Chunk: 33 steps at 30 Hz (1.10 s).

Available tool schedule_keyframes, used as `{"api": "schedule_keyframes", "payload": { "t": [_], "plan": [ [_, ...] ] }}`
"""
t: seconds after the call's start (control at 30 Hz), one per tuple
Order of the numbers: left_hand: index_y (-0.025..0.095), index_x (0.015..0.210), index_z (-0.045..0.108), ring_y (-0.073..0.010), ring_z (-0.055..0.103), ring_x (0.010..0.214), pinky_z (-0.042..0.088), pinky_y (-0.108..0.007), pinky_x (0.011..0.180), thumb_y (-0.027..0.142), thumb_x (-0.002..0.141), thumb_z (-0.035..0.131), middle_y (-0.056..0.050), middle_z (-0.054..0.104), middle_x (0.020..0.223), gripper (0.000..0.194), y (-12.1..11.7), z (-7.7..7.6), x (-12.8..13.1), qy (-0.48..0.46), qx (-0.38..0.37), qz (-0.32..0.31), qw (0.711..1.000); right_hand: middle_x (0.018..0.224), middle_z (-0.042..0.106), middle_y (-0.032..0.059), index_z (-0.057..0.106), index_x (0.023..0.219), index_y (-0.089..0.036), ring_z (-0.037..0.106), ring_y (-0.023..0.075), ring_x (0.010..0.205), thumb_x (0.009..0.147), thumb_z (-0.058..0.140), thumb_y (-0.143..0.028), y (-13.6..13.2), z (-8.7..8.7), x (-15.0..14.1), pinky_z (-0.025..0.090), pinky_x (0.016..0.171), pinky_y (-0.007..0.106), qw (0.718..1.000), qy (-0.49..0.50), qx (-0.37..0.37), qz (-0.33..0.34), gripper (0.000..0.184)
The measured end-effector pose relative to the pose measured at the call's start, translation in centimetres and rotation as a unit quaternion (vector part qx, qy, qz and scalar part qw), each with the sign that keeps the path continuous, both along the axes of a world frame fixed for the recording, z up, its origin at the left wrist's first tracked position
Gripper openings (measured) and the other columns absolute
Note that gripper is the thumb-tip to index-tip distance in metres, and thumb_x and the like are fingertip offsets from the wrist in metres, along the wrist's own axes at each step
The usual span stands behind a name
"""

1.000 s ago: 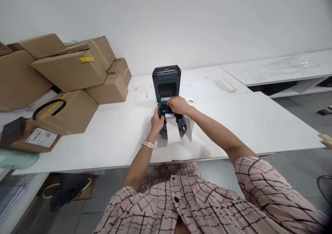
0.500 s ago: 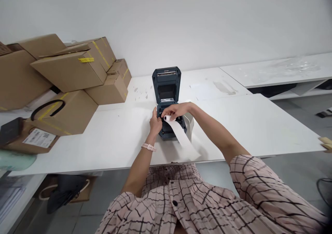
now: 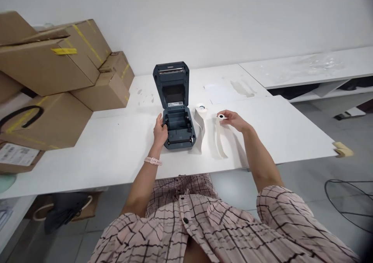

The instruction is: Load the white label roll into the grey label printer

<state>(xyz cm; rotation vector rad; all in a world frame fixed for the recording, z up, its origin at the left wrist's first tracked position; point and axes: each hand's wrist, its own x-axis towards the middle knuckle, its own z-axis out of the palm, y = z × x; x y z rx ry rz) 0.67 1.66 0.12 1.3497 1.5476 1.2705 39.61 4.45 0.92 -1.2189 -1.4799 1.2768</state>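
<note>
A dark blue-grey label printer (image 3: 180, 138) stands on the white table with its lid (image 3: 171, 82) raised; its roll compartment looks bare. My left hand (image 3: 160, 131) grips the printer's left edge, fingers along the outer side and thumb over the rim. Right of the printer, my right hand (image 3: 234, 120) is closed on a small label roll (image 3: 221, 117) with a dark core hole. A loose strip (image 3: 219, 140) trails down from that roll to the tabletop. Between printer and right hand lies a second label roll (image 3: 201, 109), its unwound strip (image 3: 201, 133) curling toward the front.
Several cardboard boxes (image 3: 78, 61) are piled at the left end of the table (image 3: 116, 150). Clear plastic film (image 3: 323, 70) lies on the far-right shelf unit. A yellowish block (image 3: 343, 149) sits at the table's right corner. Black cables (image 3: 340, 204) lie on the floor.
My right hand has lifted the small roll out of the printer and carried it right, strip trailing. My left hand stays at the printer's left side. The view has shifted.
</note>
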Motion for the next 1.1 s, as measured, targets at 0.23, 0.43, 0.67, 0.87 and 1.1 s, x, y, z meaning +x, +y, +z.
{"api": "schedule_keyframes", "payload": {
  "t": [0.23, 0.43, 0.67, 0.87, 1.1],
  "plan": [
    [0.021, 0.158, 0.038, -0.0259, 0.048, 0.149, 0.036, -0.046, 0.125, 0.021, 0.092, 0.059, -0.016, 0.052, 0.158, 0.068, 0.2, -0.3, -0.1, -0.018, 0.002, 0.0, 1.0, 0.138, 0.068, 0.0075, 0.07, 0.129, -0.03, 0.06, 0.0313, 0.129, 0.063, 0.09, -0.041, 1.2, 0.0, 0.2, 0.043, 0.116, 0.056, 0.998, -0.039, -0.005, 0.056, 0.07],
    [0.026, 0.157, 0.038, -0.0263, 0.047, 0.149, 0.032, -0.046, 0.127, 0.025, 0.092, 0.063, -0.011, 0.055, 0.156, 0.07, 0.2, -0.2, 0.0, -0.02, 0.009, -0.009, 1.0, 0.164, 0.045, 0.0106, 0.056, 0.147, -0.029, 0.034, 0.0376, 0.155, 0.062, 0.092, -0.036, 5.9, 3.8, -2.4, 0.031, 0.125, 0.057, 0.984, -0.141, 0.001, 0.109, 0.092],
    [0.026, 0.158, 0.036, -0.0246, 0.048, 0.148, 0.034, -0.047, 0.125, 0.017, 0.094, 0.054, -0.012, 0.053, 0.158, 0.068, -0.3, 0.0, 0.2, -0.002, -0.003, -0.004, 1.0, 0.129, 0.071, 0.0098, 0.066, 0.122, -0.022, 0.063, 0.0344, 0.122, 0.048, 0.093, -0.029, 9.5, 2.9, -7.4, 0.05, 0.109, 0.05, 0.971, -0.185, -0.033, 0.145, 0.079],
    [0.027, 0.156, 0.041, -0.0257, 0.049, 0.148, 0.034, -0.047, 0.125, 0.017, 0.093, 0.056, -0.01, 0.055, 0.156, 0.065, -0.3, -0.3, 0.3, -0.014, 0.017, -0.003, 1.0, 0.103, 0.075, 0.0045, 0.064, 0.119, -0.023, 0.071, 0.025, 0.092, 0.059, 0.087, -0.047, 6.9, 6.4, -7.5, 0.059, 0.083, 0.038, 0.995, 0.01, 0.022, 0.099, 0.068],
    [0.028, 0.156, 0.04, -0.0229, 0.05, 0.147, 0.034, -0.046, 0.126, 0.009, 0.09, 0.052, -0.007, 0.058, 0.154, 0.07, 0.1, -0.2, 0.2, -0.043, -0.004, 0.003, 0.999, 0.123, 0.069, 0.0078, 0.063, 0.122, -0.024, 0.066, 0.0332, 0.111, 0.06, 0.089, -0.05, 4.0, 12.3, -16.9, 0.055, 0.094, 0.046, 0.9, -0.308, 0.13, 0.279, 0.071]
  ]
}}
